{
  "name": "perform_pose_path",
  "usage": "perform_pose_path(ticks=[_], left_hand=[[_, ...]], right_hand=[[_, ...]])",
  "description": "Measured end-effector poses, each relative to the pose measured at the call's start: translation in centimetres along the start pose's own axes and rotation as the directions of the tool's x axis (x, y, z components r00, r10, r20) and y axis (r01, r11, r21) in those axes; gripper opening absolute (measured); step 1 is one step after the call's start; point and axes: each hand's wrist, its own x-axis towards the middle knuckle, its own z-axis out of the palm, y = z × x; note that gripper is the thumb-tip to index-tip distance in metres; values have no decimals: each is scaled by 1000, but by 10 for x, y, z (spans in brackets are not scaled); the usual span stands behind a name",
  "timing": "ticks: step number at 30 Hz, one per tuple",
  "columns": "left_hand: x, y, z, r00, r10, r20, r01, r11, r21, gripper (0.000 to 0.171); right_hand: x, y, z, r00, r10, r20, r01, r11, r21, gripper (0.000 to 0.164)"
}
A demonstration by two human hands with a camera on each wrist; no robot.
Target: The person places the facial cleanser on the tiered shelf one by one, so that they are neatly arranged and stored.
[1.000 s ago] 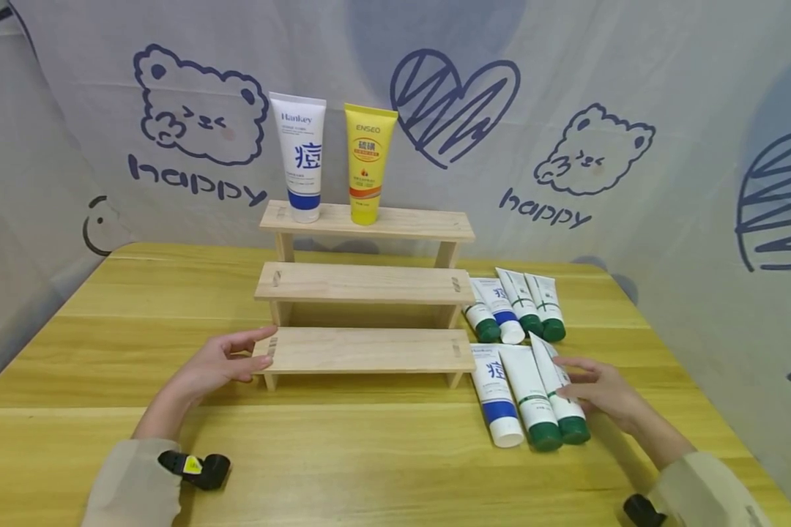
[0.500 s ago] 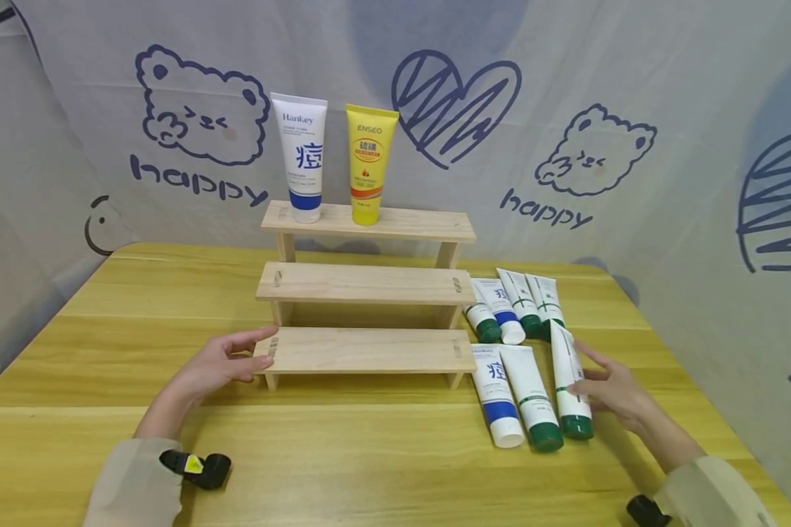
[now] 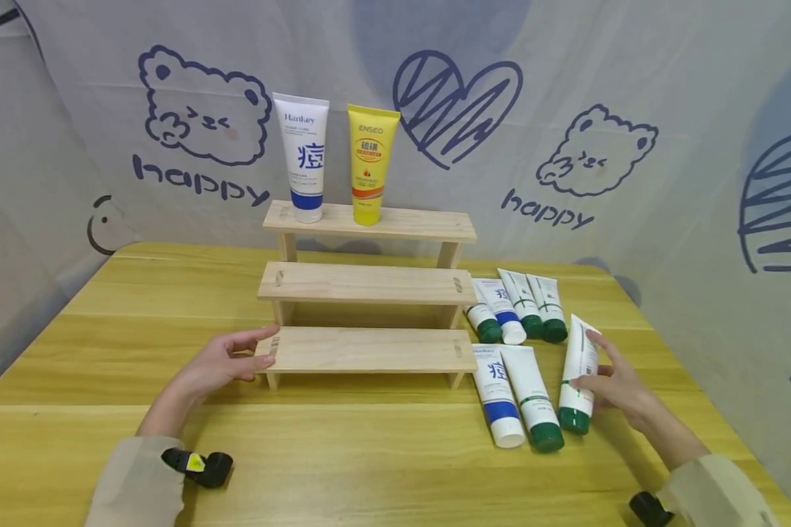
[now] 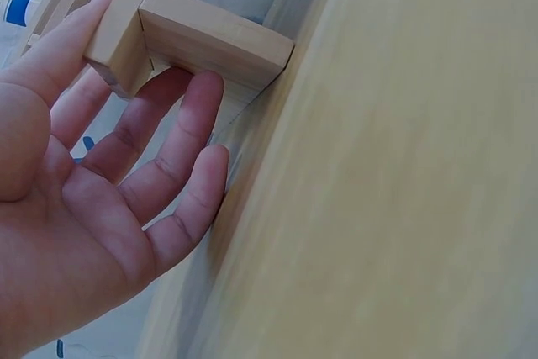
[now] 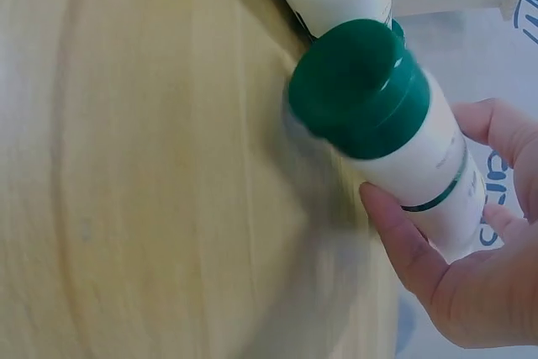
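Note:
My right hand [image 3: 616, 384] pinches a white tube with a green cap [image 3: 578, 377] between thumb and fingers. The tube tilts, cap end toward me; its green cap [image 5: 361, 90] looms large in the right wrist view. At the left end of the three-step wooden display stand [image 3: 369, 350], my left hand [image 3: 220, 364] grips the lowest step, thumb at its front corner. The left wrist view shows the other fingers [image 4: 197, 111] bent beneath the plank's end. On the top step stand a white Hankey tube [image 3: 303, 157] and a yellow ENSEO tube [image 3: 372, 165], both upright on their caps.
Right of the stand lie a white tube with blue band [image 3: 497, 395] and a green-capped tube [image 3: 532, 399], side by side. Behind them is a row of several more tubes [image 3: 517, 300]. A patterned cloth [image 3: 435, 44] hangs behind the wooden table [image 3: 369, 461].
My right hand has drawn the green-capped tube away from its neighbour, to the right and up, and the tube has turned. My left hand stays on the stand.

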Motion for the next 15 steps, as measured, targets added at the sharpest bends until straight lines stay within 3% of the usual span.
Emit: perform_pose_path(ticks=[7, 11, 15], left_hand=[[2, -1, 1, 1000, 17, 4, -17, 1000, -3, 59], [3, -2, 1, 1000, 16, 7, -16, 1000, -5, 60], [3, -3, 0, 1000, 15, 13, -15, 1000, -5, 60]], right_hand=[[1, -3, -6, 997, -47, -56, 46, 999, -23, 89], [0, -8, -6, 994, -6, -111, 7, 1000, 5, 87], [-9, -28, 4, 989, 31, -142, -25, 999, 43, 86]])
